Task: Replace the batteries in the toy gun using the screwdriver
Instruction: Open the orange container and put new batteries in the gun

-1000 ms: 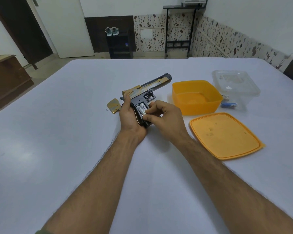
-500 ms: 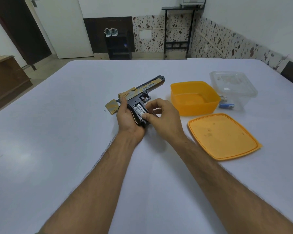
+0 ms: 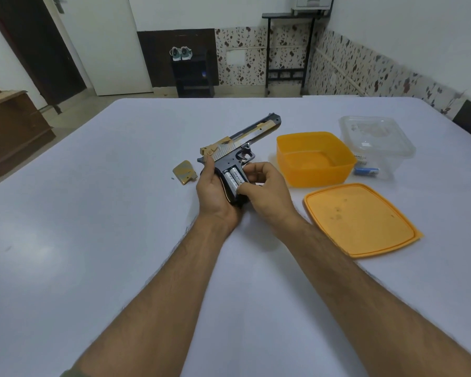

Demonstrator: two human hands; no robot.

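Toy gun (image 3: 239,148) sat near the bench (image 3: 93,213) centre, lying on its side, barrel pointing toward 1 o'clock, handle toward the person. Handle compartment was open; two silver batteries (image 3: 233,178) lay side by side inside it, lettering visible on the right one.

Left hand (image 3: 215,191) cupped the handle from the 9 o'clock side, fingers curled under it, thumb lying along the rear of the slide. Left grip: closed around the toy gun.

Right hand (image 3: 264,191) came in from 3 o'clock, fingers curled, thumb tip pressed on the lower end of the right battery. Whether the fingers pinched the battery or only steadied the handle could not be told; contact with the battery end was plain.

Battery cover (image 3: 185,172), gold with dark streaks, lay flat on the bench just beside the left hand at 9 o'clock of the gun. A tiny pale speck, possibly a screw (image 3: 173,178), lay just left of the cover; too small to confirm.

Orange container (image 3: 313,159) stood at 3 o'clock of the gun, near the right hand. Its orange lid (image 3: 362,219) lay flat at 4 o'clock. Clear plastic box (image 3: 375,142), lidded, stood just beyond the orange container at 2 o'clock, with a small blue item (image 3: 366,172) showing at its base.
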